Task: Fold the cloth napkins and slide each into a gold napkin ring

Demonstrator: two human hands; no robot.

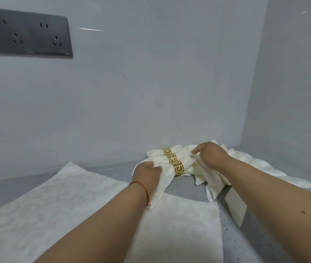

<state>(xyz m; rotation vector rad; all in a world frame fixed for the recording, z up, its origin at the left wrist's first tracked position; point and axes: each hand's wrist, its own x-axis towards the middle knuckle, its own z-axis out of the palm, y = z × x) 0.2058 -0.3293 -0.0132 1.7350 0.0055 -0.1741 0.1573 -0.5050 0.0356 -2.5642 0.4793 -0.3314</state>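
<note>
Cream napkin (165, 168) – gold ring (178, 168) mid-span | left hand (147, 174) – right hand (210, 155) pinching either end

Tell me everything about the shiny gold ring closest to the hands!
The nearest gold napkin ring is a wide, shiny metal-looking band with a cut-out square maze pattern. It is wrapped around the middle of a cream napkin, pinching it. It lies on the grey speckled counter, in front of two similar rings. The left hand and right hand grip the napkin on either side.

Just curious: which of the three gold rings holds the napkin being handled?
The nearest gold ring; both hands, left and right, grip its napkin.
</note>
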